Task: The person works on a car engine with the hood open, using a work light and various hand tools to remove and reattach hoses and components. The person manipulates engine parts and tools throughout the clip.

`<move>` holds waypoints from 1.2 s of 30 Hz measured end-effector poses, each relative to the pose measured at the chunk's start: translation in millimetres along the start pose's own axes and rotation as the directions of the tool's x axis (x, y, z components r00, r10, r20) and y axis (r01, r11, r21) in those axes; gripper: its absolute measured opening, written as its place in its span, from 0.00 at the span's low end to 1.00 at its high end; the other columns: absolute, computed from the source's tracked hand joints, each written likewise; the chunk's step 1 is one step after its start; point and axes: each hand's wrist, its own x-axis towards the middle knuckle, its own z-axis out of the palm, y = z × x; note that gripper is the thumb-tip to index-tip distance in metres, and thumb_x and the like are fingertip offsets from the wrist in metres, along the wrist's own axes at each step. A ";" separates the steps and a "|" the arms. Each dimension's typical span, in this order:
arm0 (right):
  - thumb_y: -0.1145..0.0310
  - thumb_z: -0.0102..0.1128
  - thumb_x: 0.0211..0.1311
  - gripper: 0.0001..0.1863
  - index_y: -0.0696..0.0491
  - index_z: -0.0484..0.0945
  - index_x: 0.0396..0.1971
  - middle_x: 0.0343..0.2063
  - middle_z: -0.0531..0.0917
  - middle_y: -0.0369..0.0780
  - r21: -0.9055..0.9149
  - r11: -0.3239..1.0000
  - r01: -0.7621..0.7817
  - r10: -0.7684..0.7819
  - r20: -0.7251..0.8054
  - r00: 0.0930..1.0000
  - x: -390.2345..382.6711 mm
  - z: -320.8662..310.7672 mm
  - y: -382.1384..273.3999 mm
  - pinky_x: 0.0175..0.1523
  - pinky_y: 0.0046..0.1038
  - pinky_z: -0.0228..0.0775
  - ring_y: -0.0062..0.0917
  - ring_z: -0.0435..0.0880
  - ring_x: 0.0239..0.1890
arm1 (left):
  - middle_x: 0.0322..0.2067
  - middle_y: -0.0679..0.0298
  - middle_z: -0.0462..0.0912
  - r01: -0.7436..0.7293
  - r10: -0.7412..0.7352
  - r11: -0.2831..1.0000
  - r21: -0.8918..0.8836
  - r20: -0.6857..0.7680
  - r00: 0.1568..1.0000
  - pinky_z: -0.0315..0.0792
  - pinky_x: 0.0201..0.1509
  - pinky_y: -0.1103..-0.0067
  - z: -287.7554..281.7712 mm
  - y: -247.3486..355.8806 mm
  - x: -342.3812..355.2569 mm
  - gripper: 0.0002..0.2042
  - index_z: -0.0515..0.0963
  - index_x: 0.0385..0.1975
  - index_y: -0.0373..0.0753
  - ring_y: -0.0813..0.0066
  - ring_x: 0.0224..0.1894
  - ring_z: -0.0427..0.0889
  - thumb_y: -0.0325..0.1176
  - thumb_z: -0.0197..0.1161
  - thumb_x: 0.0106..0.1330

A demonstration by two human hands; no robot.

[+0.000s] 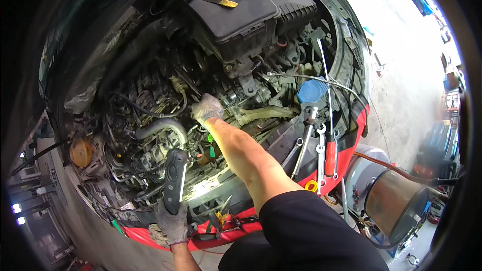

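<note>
In the head view, my left hand (pixel 171 223), in a grey glove, grips a black hand-held work light (pixel 174 180) upright at the front of an engine bay (pixel 145 100). My gloved right hand (pixel 207 109) reaches deep into the engine, its fingers curled among hoses and metal parts; what they hold is hidden. A curved grey hose (pixel 163 128) runs just below and left of that hand, and a small green-handled item (pixel 212 148) lies beneath my wrist.
Spanners (pixel 321 153), a socket tool (pixel 306 135) and a red-handled screwdriver (pixel 331 158) lie on the right front edge beside a blue cap (pixel 311 90). A black housing (pixel 236 15) carries a blade-like tool (pixel 216 1). A red cover (pixel 351 140) drapes the car's edge; a cylindrical tank (pixel 391 200) stands right.
</note>
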 end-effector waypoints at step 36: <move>0.64 0.59 0.60 0.16 0.53 0.89 0.45 0.49 0.88 0.45 -0.333 0.927 0.172 -0.139 0.121 0.983 -10.7 -43.1 45.3 0.57 0.37 0.80 0.37 0.87 0.55 | 0.47 0.47 0.82 -0.065 0.066 0.998 0.007 -0.048 0.997 0.72 0.58 0.60 13.8 -15.0 -2.1 0.34 0.76 0.53 0.31 0.45 0.52 0.80 0.49 0.77 0.53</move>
